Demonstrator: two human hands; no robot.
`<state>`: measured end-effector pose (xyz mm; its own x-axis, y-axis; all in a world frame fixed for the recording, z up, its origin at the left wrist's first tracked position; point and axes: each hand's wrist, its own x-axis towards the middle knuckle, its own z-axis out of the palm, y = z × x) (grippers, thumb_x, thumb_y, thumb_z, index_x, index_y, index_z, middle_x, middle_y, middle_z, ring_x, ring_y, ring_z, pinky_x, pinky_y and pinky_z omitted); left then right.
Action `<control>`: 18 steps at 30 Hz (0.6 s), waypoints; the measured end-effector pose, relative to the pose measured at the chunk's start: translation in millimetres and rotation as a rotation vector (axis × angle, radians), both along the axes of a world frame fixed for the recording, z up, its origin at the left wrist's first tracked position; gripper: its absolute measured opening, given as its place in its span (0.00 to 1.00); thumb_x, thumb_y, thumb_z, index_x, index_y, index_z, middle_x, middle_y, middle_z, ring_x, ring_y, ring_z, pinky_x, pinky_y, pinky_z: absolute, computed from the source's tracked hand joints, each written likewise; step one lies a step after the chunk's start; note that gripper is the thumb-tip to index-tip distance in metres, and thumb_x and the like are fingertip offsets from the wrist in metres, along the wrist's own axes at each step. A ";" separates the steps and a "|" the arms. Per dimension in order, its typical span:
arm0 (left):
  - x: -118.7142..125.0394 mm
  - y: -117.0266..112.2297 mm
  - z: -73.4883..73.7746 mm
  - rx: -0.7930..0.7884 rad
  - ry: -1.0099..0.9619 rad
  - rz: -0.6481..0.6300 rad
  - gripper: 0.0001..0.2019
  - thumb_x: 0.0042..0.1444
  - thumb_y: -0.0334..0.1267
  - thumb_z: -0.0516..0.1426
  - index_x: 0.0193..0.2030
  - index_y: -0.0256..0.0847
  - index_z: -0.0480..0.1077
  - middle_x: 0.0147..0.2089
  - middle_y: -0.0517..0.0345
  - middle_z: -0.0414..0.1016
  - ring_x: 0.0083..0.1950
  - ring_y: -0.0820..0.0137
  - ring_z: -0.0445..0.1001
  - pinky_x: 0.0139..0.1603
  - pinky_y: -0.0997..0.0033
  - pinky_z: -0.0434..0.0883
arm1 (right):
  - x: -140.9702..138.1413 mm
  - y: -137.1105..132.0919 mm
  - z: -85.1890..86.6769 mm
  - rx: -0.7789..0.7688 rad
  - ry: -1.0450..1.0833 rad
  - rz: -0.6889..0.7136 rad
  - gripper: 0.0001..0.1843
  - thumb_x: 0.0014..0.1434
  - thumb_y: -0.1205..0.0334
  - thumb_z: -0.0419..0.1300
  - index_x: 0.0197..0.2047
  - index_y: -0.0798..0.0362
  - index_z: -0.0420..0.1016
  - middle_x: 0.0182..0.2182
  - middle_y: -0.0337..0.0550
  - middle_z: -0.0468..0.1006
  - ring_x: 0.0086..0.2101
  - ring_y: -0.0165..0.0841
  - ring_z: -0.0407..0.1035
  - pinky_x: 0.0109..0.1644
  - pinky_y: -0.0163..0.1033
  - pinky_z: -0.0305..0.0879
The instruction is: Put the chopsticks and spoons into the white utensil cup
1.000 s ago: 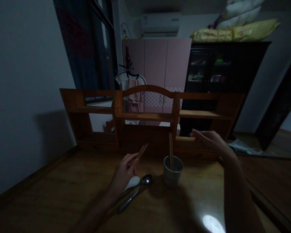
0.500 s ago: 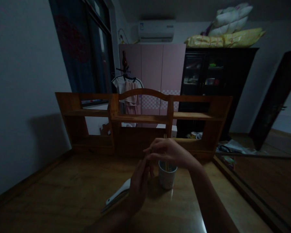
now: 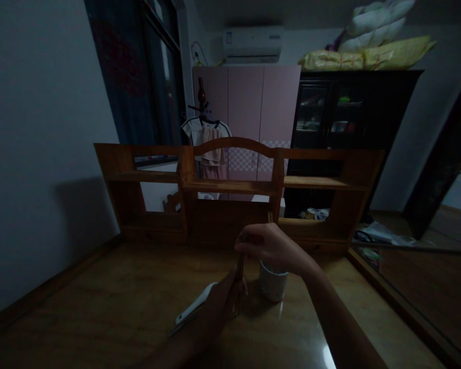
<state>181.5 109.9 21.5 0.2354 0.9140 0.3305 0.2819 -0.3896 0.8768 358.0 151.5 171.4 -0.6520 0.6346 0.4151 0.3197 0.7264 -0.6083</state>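
Chopsticks (image 3: 240,269) stand nearly upright between my hands. My right hand (image 3: 269,247) is closed on their upper end, fingers pinched. Lower down, my left hand (image 3: 219,305) is closed around them, and their thin ends show beneath it. Just right of my left hand is a pale patterned cup (image 3: 273,286), its rim partly covered by my right hand. More chopsticks (image 3: 270,217) rise from the cup behind that hand. A white spoon (image 3: 195,303) lies on the table, partly under my left hand. Beside it is a thin dark stick-like item (image 3: 182,325) whose kind I cannot make out.
The wooden tabletop (image 3: 111,302) carries a wooden shelf unit (image 3: 230,186) along its back edge. A raised wooden edge (image 3: 384,292) runs down the right side. A white wall (image 3: 30,179) borders the left. Pink wardrobes (image 3: 246,107) and a black cabinet (image 3: 388,113) stand beyond.
My hands have moved apart vertically, with the left lower, so the chopsticks between them now show. The whole view has shifted slightly, setting the scene a little further right.
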 end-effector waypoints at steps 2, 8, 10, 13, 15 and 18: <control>-1.4 -3.8 7.3 -0.001 0.105 0.002 0.15 0.69 0.46 0.44 0.44 0.43 0.68 0.38 0.58 0.74 0.37 0.70 0.70 0.39 0.73 0.64 | 0.6 -0.8 1.0 0.014 -0.016 -0.016 0.10 0.64 0.57 0.61 0.38 0.55 0.76 0.29 0.38 0.77 0.30 0.28 0.71 0.30 0.31 0.61; -4.3 -12.6 14.7 0.026 0.374 -0.068 0.10 0.67 0.42 0.47 0.47 0.47 0.68 0.44 0.59 0.76 0.42 0.67 0.73 0.46 0.70 0.66 | 6.0 -1.8 4.2 0.070 -0.080 -0.087 0.13 0.65 0.54 0.59 0.34 0.55 0.74 0.25 0.36 0.73 0.27 0.27 0.67 0.28 0.31 0.57; -3.9 -10.3 9.0 0.040 0.369 -0.066 0.11 0.67 0.42 0.47 0.48 0.46 0.69 0.43 0.58 0.76 0.40 0.67 0.73 0.44 0.70 0.66 | 6.7 1.6 1.8 0.061 -0.105 -0.089 0.13 0.65 0.54 0.60 0.35 0.55 0.74 0.25 0.36 0.74 0.26 0.27 0.67 0.27 0.31 0.57; -3.2 -5.5 0.7 0.026 0.348 -0.039 0.13 0.66 0.44 0.48 0.49 0.47 0.71 0.42 0.57 0.78 0.39 0.66 0.74 0.41 0.70 0.66 | 8.4 6.2 -1.2 -0.008 -0.118 -0.079 0.12 0.65 0.54 0.59 0.36 0.54 0.74 0.26 0.37 0.75 0.27 0.29 0.69 0.27 0.31 0.60; -3.1 -2.9 -2.0 0.010 0.323 -0.054 0.14 0.66 0.46 0.49 0.50 0.47 0.72 0.43 0.57 0.78 0.40 0.66 0.74 0.41 0.71 0.66 | 10.3 7.6 -1.1 -0.071 -0.100 -0.068 0.12 0.64 0.53 0.60 0.37 0.54 0.73 0.27 0.39 0.77 0.28 0.30 0.72 0.28 0.31 0.62; -2.6 -0.6 -2.6 0.007 0.276 -0.064 0.13 0.64 0.46 0.52 0.48 0.47 0.74 0.43 0.59 0.78 0.40 0.68 0.74 0.39 0.73 0.66 | 13.3 8.0 1.1 -0.119 -0.067 -0.057 0.12 0.64 0.52 0.60 0.37 0.54 0.73 0.28 0.40 0.77 0.29 0.32 0.73 0.29 0.32 0.65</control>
